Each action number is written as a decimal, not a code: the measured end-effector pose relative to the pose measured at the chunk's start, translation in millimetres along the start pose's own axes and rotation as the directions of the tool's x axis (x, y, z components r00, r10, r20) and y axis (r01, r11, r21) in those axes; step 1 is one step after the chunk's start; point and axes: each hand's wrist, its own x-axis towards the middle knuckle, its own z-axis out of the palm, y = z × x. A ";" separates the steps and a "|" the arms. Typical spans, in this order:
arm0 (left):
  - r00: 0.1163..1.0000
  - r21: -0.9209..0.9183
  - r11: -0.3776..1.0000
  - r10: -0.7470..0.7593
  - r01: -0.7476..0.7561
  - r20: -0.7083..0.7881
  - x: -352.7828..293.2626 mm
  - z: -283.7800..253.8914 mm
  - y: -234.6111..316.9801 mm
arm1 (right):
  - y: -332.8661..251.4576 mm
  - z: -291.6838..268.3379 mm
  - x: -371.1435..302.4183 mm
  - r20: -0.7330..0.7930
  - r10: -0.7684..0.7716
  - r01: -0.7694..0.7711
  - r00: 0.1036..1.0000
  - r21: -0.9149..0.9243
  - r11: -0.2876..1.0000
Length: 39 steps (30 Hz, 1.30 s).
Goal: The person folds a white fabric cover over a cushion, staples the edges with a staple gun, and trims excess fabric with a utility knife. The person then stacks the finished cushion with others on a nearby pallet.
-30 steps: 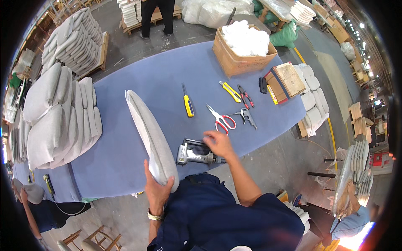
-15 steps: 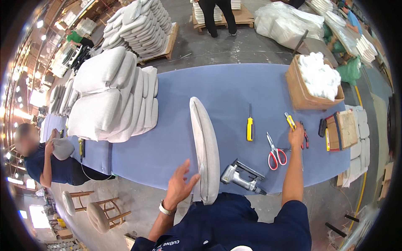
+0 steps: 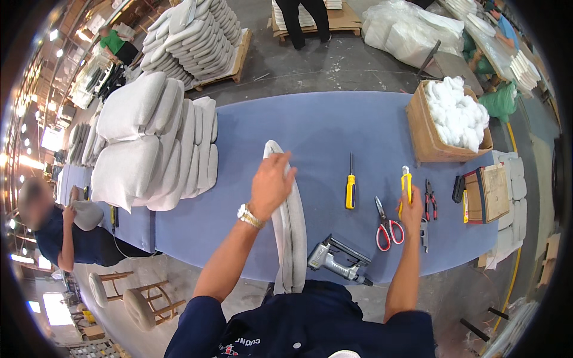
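A grey upholstered cushion [image 3: 290, 238] stands on its edge in front of me on the blue-covered table [image 3: 239, 244]. Over its far end is my left hand [image 3: 271, 184], fingers spread and slightly bent; whether it touches the fabric I cannot tell. My right hand [image 3: 409, 209] is closed round a yellow utility knife [image 3: 406, 181], its tip pointing away from me. Close to that hand lie red-handled scissors [image 3: 389, 230], red-and-black pliers [image 3: 430, 200] and a grey metal tool [image 3: 424, 234]. A staple gun [image 3: 339, 261] rests between the cushion and the scissors.
A yellow screwdriver [image 3: 350, 190] lies mid-table. Grey cushions [image 3: 134, 143] are piled at the left. On the right stand a cardboard box [image 3: 439, 146] of white stuffing and a smaller open box [image 3: 486, 194]. A co-worker [image 3: 57, 232] holds a cushion at far left.
My left hand has moved away from me to the cushion's far end. My right hand has taken up the utility knife and drawn it slightly nearer and leftward.
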 end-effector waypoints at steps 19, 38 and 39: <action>0.882 -0.185 0.865 -0.470 0.466 0.020 17.4 29.3 -53.7 | -104.9 96.1 -110.6 0.508 -0.222 -0.199 0.832 0.648 0.735; 0.652 -0.791 0.106 -0.637 0.603 0.412 -0.8 42.3 -73.8 | -166.4 106.9 -75.0 0.266 -0.575 0.090 0.773 0.853 0.515; 0.655 -0.793 0.111 -0.637 0.599 0.406 -0.7 43.2 -71.0 | -176.0 115.2 -71.4 0.153 -0.568 0.148 0.809 0.882 0.448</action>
